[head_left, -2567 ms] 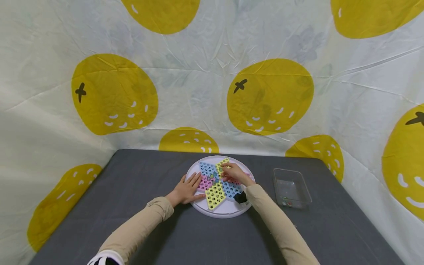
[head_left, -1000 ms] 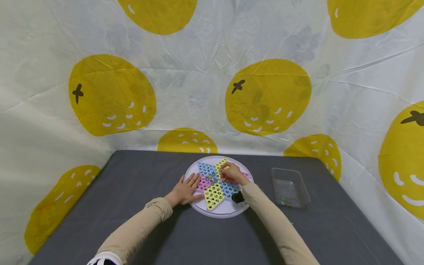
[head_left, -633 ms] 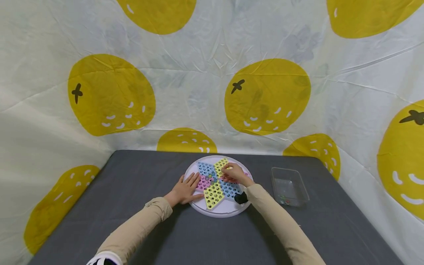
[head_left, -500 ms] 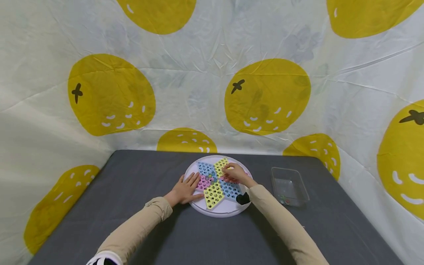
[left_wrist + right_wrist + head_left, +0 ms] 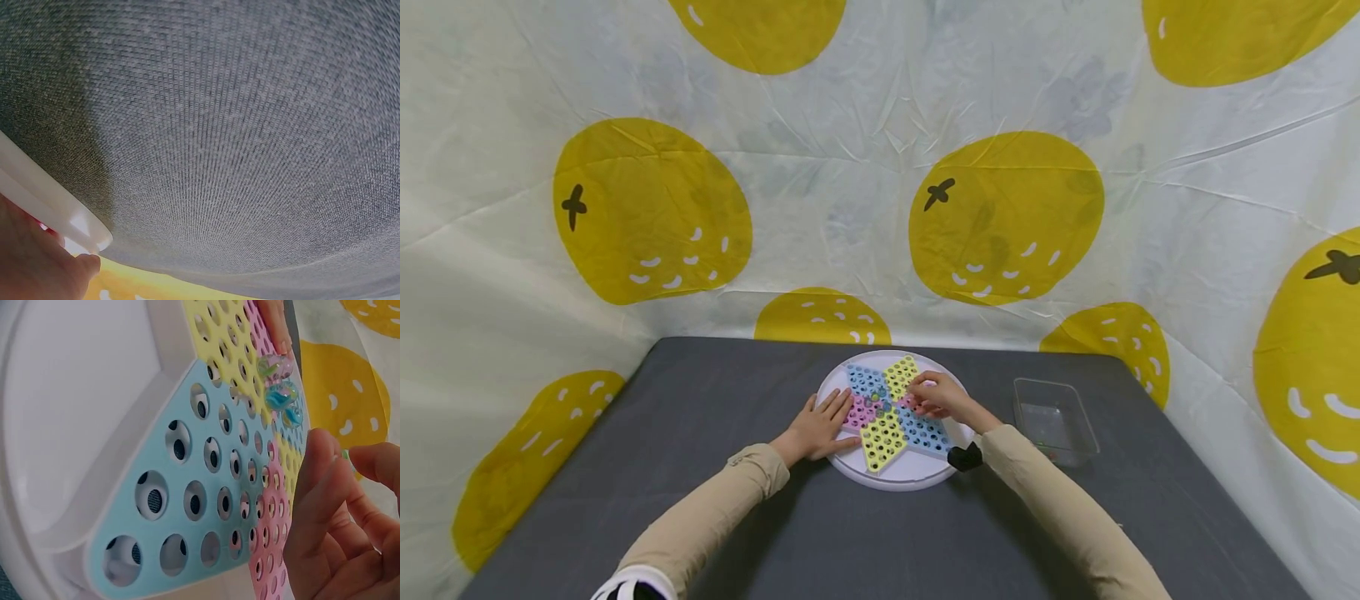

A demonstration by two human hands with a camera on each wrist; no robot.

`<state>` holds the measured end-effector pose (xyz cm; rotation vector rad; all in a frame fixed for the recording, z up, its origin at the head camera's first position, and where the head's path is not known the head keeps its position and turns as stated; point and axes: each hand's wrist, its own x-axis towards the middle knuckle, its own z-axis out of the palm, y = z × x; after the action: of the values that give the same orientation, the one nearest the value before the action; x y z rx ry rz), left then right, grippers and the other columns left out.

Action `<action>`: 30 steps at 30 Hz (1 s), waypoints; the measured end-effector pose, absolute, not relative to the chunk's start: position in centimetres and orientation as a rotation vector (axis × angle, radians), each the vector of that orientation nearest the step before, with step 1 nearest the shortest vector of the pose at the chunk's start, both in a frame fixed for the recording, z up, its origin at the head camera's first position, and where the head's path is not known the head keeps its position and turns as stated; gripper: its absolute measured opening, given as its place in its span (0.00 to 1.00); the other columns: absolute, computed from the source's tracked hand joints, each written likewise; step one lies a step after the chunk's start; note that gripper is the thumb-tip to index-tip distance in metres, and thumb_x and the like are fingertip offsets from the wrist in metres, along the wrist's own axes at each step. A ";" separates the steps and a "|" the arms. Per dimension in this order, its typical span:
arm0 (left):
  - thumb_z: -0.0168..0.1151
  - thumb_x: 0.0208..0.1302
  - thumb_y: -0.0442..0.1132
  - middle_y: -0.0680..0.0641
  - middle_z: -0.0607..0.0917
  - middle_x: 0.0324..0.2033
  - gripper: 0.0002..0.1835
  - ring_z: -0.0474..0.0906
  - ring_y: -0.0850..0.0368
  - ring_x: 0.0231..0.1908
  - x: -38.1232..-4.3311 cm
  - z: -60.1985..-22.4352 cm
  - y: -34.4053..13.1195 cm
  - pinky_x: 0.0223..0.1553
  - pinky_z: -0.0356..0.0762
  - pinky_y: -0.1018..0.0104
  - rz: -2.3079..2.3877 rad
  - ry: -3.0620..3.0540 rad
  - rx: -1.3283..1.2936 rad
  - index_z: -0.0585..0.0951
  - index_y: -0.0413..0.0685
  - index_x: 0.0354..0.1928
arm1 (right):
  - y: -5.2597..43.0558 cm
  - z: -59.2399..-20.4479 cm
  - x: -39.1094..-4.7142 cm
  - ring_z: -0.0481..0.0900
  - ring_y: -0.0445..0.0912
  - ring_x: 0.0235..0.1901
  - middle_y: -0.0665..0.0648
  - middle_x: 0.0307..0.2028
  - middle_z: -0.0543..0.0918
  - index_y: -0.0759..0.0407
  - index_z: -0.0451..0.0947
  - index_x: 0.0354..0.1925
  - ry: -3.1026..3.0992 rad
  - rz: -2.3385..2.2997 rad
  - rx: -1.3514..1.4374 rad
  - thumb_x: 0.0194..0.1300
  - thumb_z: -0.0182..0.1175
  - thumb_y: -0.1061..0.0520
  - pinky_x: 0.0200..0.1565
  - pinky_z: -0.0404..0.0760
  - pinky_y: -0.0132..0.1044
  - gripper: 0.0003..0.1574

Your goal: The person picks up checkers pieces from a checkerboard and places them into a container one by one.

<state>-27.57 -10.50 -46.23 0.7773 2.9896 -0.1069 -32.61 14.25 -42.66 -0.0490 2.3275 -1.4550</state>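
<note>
A round white Chinese checkers board [image 5: 891,481] lies on the table, its holed star coloured yellow, blue and pink. Several glass marbles [image 5: 281,395] sit clustered around the star's middle. My left hand [image 5: 818,429] rests with spread, straight fingers on the board's left edge; in the left wrist view only part of that hand [image 5: 37,262] shows beside the white rim. Over the star's right side, my right hand [image 5: 942,395] has curled fingers. Up close, its thumb and forefinger pinch a small greenish marble [image 5: 346,455], mostly hidden by the fingertips.
To the right of the board stands a clear plastic box [image 5: 1056,417] with a few marbles at its near end, partly behind the right forearm. A dark grey cloth [image 5: 700,400] covers the table. A curtain with yellow fruit [image 5: 1007,217] hangs behind.
My right hand and forearm have shifted right and slightly nearer, uncovering more of the yellow and pink points. The left hand has stayed on the board's edge.
</note>
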 end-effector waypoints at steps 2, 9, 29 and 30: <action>0.36 0.60 0.68 0.47 0.49 0.69 0.43 0.46 0.51 0.69 -27.6 -46.3 -10.5 0.63 0.48 0.44 -0.116 2.988 0.771 0.50 0.46 0.69 | 14.5 -42.6 -32.3 0.76 0.38 0.16 0.55 0.26 0.80 0.60 0.69 0.45 2.296 -1.481 -0.055 0.62 0.53 0.52 0.21 0.73 0.29 0.15; 0.36 0.59 0.68 0.48 0.49 0.69 0.44 0.46 0.51 0.69 -27.7 -46.5 -10.4 0.64 0.47 0.45 -0.108 2.984 0.762 0.49 0.46 0.69 | 15.5 -41.9 -31.1 0.79 0.41 0.21 0.58 0.30 0.80 0.62 0.69 0.46 2.307 -1.456 -0.111 0.63 0.52 0.51 0.27 0.77 0.34 0.19; 0.36 0.60 0.68 0.49 0.48 0.70 0.44 0.44 0.52 0.69 -27.7 -46.6 -10.5 0.64 0.46 0.45 -0.100 2.978 0.753 0.48 0.47 0.69 | 19.3 -40.1 -29.2 0.80 0.42 0.22 0.60 0.31 0.81 0.62 0.68 0.47 2.341 -1.440 -0.088 0.64 0.51 0.51 0.23 0.72 0.32 0.19; 0.36 0.60 0.68 0.48 0.48 0.70 0.43 0.44 0.52 0.69 -27.7 -46.6 -10.5 0.64 0.46 0.45 -0.102 2.977 0.753 0.48 0.47 0.69 | 19.5 -40.1 -29.1 0.79 0.43 0.22 0.60 0.31 0.81 0.62 0.68 0.47 2.340 -1.443 -0.089 0.64 0.51 0.51 0.23 0.72 0.32 0.18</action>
<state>-27.73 -10.47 -46.63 0.7526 2.9772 -0.1025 -29.11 19.48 -40.07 -0.0891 2.3400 -1.4432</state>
